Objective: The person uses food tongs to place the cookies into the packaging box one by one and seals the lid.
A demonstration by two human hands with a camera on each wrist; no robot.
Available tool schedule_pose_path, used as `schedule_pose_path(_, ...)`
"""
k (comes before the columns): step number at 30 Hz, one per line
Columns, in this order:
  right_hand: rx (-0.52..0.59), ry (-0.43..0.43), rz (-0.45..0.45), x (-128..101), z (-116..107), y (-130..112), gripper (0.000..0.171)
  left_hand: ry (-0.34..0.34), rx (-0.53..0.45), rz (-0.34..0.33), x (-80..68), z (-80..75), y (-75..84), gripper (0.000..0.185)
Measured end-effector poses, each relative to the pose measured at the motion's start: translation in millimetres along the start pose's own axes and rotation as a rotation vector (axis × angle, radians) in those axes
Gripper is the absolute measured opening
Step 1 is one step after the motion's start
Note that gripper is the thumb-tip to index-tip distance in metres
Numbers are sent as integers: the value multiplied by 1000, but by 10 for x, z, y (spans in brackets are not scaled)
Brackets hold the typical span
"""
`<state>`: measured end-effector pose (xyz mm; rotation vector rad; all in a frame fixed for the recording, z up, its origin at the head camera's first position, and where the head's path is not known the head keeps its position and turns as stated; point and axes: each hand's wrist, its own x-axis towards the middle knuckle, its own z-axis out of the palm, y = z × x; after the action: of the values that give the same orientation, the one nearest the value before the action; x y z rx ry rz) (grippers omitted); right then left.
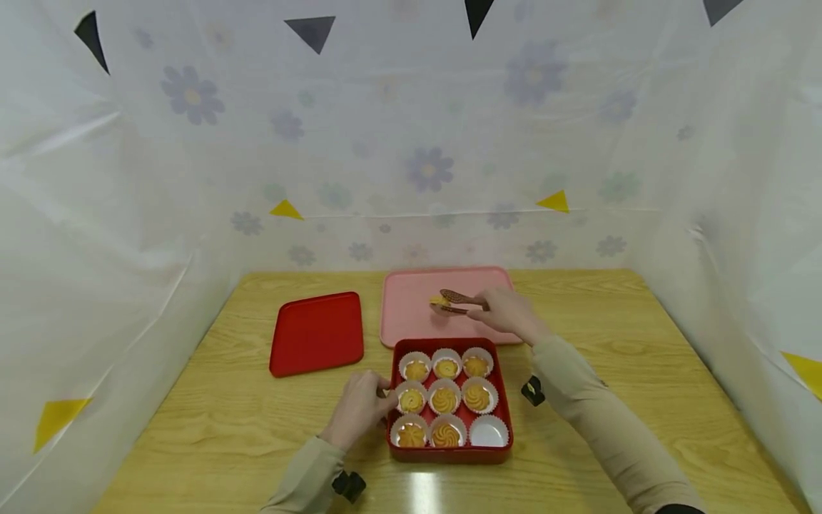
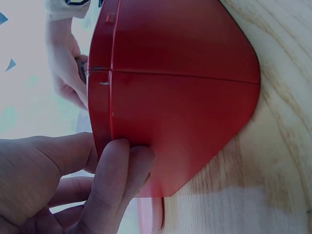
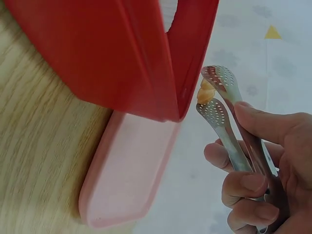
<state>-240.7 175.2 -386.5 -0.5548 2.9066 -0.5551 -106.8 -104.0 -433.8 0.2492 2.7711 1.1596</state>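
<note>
My right hand (image 1: 507, 310) grips metal tongs (image 3: 225, 129) with perforated tips. Between those tips is a golden piped cookie (image 3: 205, 91), held over the pink tray (image 1: 404, 318). My left hand (image 1: 361, 407) pinches the left wall of a square red tin (image 1: 449, 457), thumb at the rim and fingers against the outside, as the left wrist view shows. Inside the tin, white paper cups stand in three rows of three. Swirled cookies (image 1: 444, 400) lie in all of them but the front right paper cup (image 1: 488, 431), which is bare.
A flat red tray or lid (image 1: 317, 333) lies on the wooden table (image 1: 231, 414), left of the pink tray. The pink tray sits directly behind the tin. White flower-printed sheeting (image 1: 424, 128) encloses the table at the back and both sides.
</note>
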Motion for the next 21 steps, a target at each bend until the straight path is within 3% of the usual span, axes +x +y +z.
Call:
schedule_pose_path(10, -31, 41, -40, -233, -84, 31, 28, 9, -1, 11, -9, -14, 6, 17)
schedule_pose_path(17, -47, 77, -142, -411, -137, 23, 20, 2, 7, 5, -11, -9, 6, 15)
schedule_pose_path(21, -53, 84, -151, -536, -167, 48, 16, -3, 2, -3, -6, -7, 8, 16)
